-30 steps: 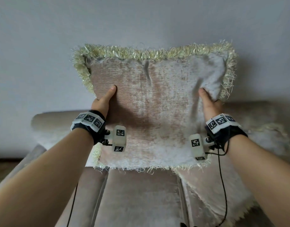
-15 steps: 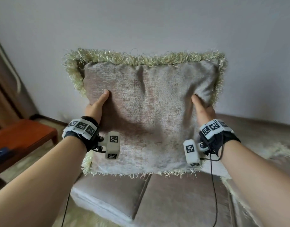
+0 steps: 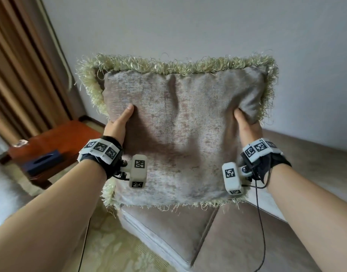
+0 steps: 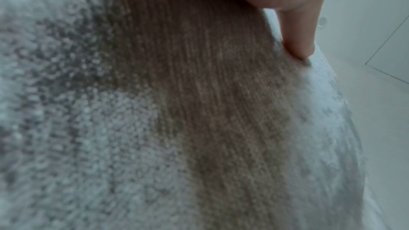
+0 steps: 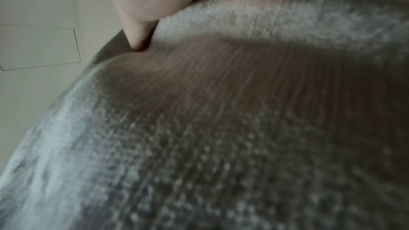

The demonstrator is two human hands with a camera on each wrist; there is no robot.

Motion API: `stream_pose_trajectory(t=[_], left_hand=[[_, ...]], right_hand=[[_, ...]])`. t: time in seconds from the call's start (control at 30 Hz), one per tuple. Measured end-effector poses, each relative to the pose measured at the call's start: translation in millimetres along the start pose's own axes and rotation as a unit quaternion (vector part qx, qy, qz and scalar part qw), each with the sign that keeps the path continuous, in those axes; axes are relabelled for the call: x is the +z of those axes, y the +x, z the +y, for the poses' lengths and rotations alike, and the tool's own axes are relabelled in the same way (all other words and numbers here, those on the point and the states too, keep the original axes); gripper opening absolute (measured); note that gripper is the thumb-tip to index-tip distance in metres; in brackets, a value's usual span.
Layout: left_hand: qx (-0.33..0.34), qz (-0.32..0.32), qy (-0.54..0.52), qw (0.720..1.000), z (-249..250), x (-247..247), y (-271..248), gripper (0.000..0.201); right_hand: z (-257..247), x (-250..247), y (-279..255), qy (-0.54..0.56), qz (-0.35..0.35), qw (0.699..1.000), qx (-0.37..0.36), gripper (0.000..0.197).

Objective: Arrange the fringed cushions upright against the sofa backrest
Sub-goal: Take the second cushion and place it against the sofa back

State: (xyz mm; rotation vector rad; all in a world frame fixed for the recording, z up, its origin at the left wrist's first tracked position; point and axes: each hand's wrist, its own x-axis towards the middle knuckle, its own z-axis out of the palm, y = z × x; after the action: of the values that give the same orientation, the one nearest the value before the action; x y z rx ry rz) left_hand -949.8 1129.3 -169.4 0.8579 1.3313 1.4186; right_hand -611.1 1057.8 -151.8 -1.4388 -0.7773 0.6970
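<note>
Holding item, nearest first: two forearms, each with one marker-tagged wrist band; one left hand (image 3: 117, 124) and one right hand (image 3: 246, 125), each clamping a side edge of one fringed cushion (image 3: 180, 132), thumbs pressed into the front face, the other fingers hidden behind it. The wrist views confirm a thumb dug into the pile on each side. The cushion hangs upright in the air, clear of the seat, its lower fringe above the sofa's front corner and not touching the backrest. Below and beyond: one sofa (image 3: 217, 240), two seat cushions visible with one seam between them; backrest (image 3: 315, 154) seen only as a low band on the right. Further off: one wooden side table (image 3: 56, 142), one dark box on it; one curtain (image 3: 21, 75); one wall. Risks, judged: the grip sits high on soft stuffing, so the lower half may swing or fold on setting down; set too near the sofa's end, the cushion may topple over the edge; placed without firm backing, it may slump forward; the fringe may tuck under and tilt it.
</note>
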Motion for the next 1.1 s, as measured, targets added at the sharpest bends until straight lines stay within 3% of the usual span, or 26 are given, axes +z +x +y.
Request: stream_pose_trajectory(t=[0.17,0.33,0.53,0.73,0.87,0.93,1.03,1.1], left_hand=[[0.004,0.052,0.02,0.998,10.9,-12.5,75.6,0.091],[-0.003,0.088,0.024,0.996,22.4,-20.6,131.7,0.113],[-0.003,0.097,0.008,0.995,36.7,-34.1,205.5,0.112],[-0.014,0.03,0.006,0.999,30.2,-30.2,292.8,0.102],[-0.04,-0.035,0.035,0.998,34.8,-13.0,363.8,0.053],[-0.063,-0.078,0.054,0.994,41.3,-5.5,398.2,0.07],[-0.047,-0.116,0.067,0.99,53.6,10.2,443.1,0.103],[-0.04,-0.158,0.072,0.984,57.7,26.8,459.9,0.1]], right_hand=[[12.2,72.4,60.2,-0.008,-0.044,0.999,0.011,0.052],[7.5,141.5,110.5,-0.019,-0.077,0.997,0.015,0.044],[8.4,215.1,152.0,-0.024,-0.089,0.996,0.014,0.052],[32.1,276.5,189.4,-0.05,-0.04,0.997,0.033,0.042],[44.8,310.1,210.6,-0.041,0.041,0.997,0.047,0.044],[45.8,326.3,217.6,-0.036,0.078,0.995,0.047,0.049],[43.1,340.4,222.8,-0.03,0.111,0.992,0.055,0.067],[44.0,339.4,223.9,-0.035,0.141,0.988,0.055,0.068]])
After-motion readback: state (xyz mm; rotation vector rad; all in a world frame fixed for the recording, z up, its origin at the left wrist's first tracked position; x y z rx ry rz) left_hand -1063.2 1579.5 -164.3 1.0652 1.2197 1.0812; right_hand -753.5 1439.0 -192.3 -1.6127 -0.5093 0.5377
